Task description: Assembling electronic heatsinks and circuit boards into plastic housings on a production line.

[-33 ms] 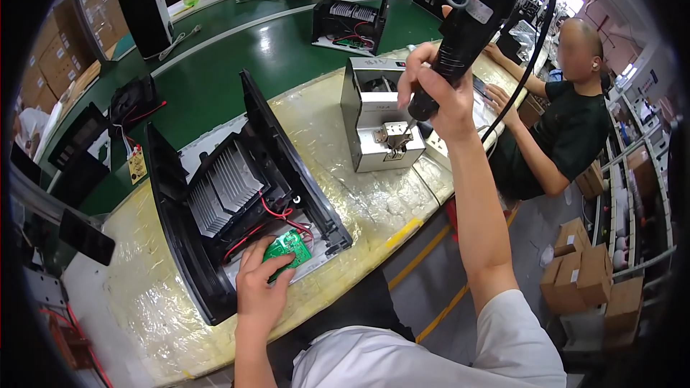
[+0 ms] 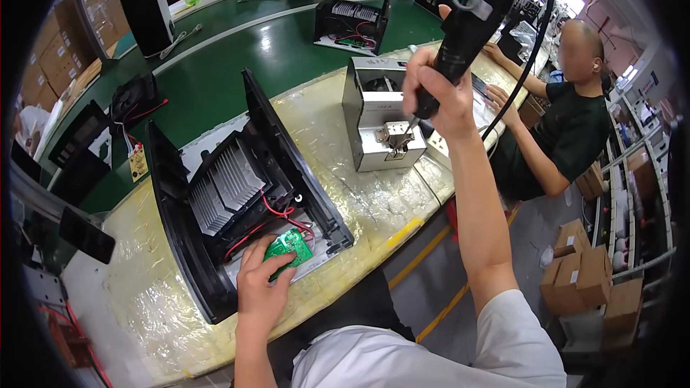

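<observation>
My left hand (image 2: 264,271) closes its fingers on a green circuit board (image 2: 290,246) at the near end of an open black housing (image 2: 188,273). Red wires (image 2: 275,208) run from the board area toward a ribbed metal heater block (image 2: 228,185) inside the housing. In my right hand (image 2: 447,97) is a black corded electric screwdriver (image 2: 468,36), tip down. Its thin bit reaches the metal outlet of a white and grey screw feeder (image 2: 388,118); whether a screw sits on the bit is too small to tell.
Plastic film covers my bench (image 2: 330,136). Beyond it runs a green conveyor (image 2: 280,72) carrying a second open housing (image 2: 352,23), a black fan (image 2: 134,99) and white-sided units (image 2: 147,14). A co-worker (image 2: 568,115) sits to the right, near cardboard boxes (image 2: 578,266).
The screwdriver has shifted very slightly, and my right fingers have curled closer around its grip. My left hand and the circuit board stay almost where they were.
</observation>
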### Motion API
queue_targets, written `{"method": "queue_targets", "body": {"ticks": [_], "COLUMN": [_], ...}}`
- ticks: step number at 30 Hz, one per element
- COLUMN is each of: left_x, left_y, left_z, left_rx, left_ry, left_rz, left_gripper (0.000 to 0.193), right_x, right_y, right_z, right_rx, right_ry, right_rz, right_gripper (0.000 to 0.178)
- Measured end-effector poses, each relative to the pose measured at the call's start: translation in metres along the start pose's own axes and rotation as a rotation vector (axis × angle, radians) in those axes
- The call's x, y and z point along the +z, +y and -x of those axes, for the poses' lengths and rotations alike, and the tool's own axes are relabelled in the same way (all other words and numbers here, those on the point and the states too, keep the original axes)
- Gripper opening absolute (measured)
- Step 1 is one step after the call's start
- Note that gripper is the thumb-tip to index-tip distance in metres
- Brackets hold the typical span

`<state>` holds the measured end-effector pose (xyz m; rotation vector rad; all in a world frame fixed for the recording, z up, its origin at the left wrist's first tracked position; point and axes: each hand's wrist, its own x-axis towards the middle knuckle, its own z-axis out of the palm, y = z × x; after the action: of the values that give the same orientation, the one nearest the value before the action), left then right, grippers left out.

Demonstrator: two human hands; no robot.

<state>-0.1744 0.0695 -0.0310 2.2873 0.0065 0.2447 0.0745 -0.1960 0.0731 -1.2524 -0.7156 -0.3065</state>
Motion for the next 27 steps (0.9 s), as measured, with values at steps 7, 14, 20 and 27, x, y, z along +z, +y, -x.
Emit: {"method": "queue_targets", "body": {"ticks": [7, 14, 20, 27], "left_x": [0.001, 0.038, 0.046, 0.057], "left_y": [0.008, 0.011, 0.015, 0.009], "left_z": [-0.001, -0.023, -0.02, -0.031], "left_rx": [-0.016, -0.008, -0.012, -0.071], "left_ry": [0.017, 0.078, 0.114, 0.111], "left_rz": [-0.055, -0.059, -0.103, -0.122], "left_gripper": [0.028, 0.024, 0.025, 0.026], "right_x": [0.008, 0.057, 0.119, 0.13], "right_y": [-0.003, -0.083, -0.03, 0.038], "right_z": [0.028, 0.056, 0.093, 0.094], "right_rx": [0.125, -0.242, 0.178, 0.009], "right_ry": [0.208, -0.086, -0.132, -0.077], "right_rz": [-0.007, -0.372, -0.162, -0.183], "right_gripper": [0.02, 0.022, 0.028, 0.011]}}
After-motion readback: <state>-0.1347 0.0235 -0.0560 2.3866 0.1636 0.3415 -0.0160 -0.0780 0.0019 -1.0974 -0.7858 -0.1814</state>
